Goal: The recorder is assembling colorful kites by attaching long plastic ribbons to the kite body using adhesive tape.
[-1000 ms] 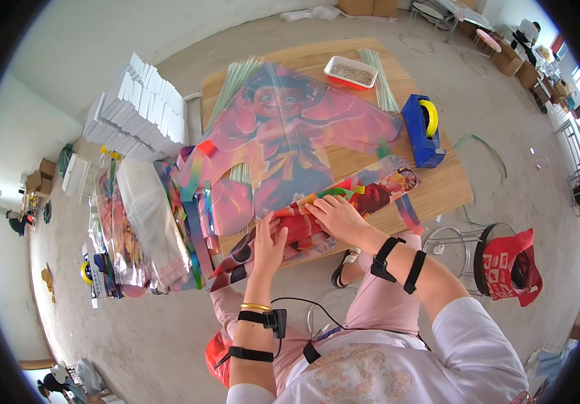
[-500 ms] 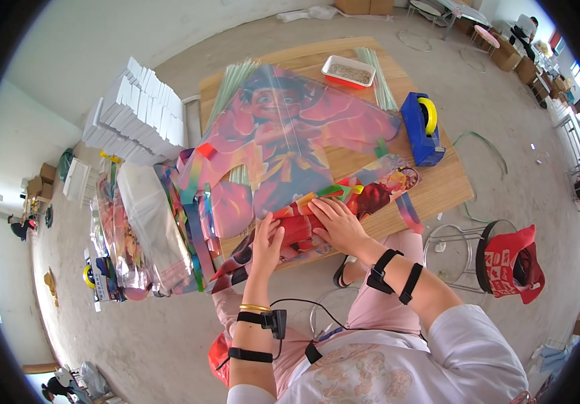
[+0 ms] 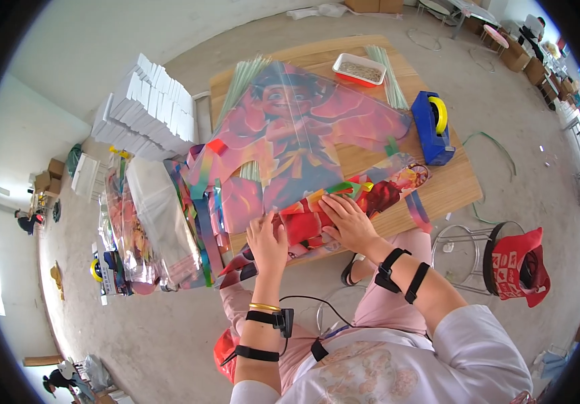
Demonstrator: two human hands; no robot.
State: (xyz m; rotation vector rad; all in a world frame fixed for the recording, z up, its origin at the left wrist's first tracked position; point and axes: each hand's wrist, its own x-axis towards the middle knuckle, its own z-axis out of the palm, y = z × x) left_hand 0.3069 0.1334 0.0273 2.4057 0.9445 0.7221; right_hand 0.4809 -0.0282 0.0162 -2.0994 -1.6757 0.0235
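Observation:
A large kite sheet (image 3: 303, 145) printed with a cartoon figure in red and orange is spread over the wooden table, its pale side up. Its near edge is turned over into a brightly printed fold (image 3: 301, 229). On the left end of this fold rests my left hand (image 3: 267, 244), thumb apart from the fingers. My right hand (image 3: 350, 224) lies on the middle of the fold, fingers stretched out and pointing to the far left. Green and yellow ribbon pieces (image 3: 352, 188) stick out just beyond the right fingertips. What lies inside the fold is hidden.
A blue tape dispenser (image 3: 431, 135) with yellow tape stands at the table's right edge. Farther back are a white-and-red tray (image 3: 359, 70) and thin pale rods (image 3: 389, 77). To the left sit stacked white boxes (image 3: 149, 108) and plastic-wrapped bundles (image 3: 159, 215). A stool (image 3: 495, 252) holds a red bag.
The whole scene has shifted slightly to the right in the picture. Fingers of my left hand have slid a little on the fold; my right hand keeps nearly the same place on it.

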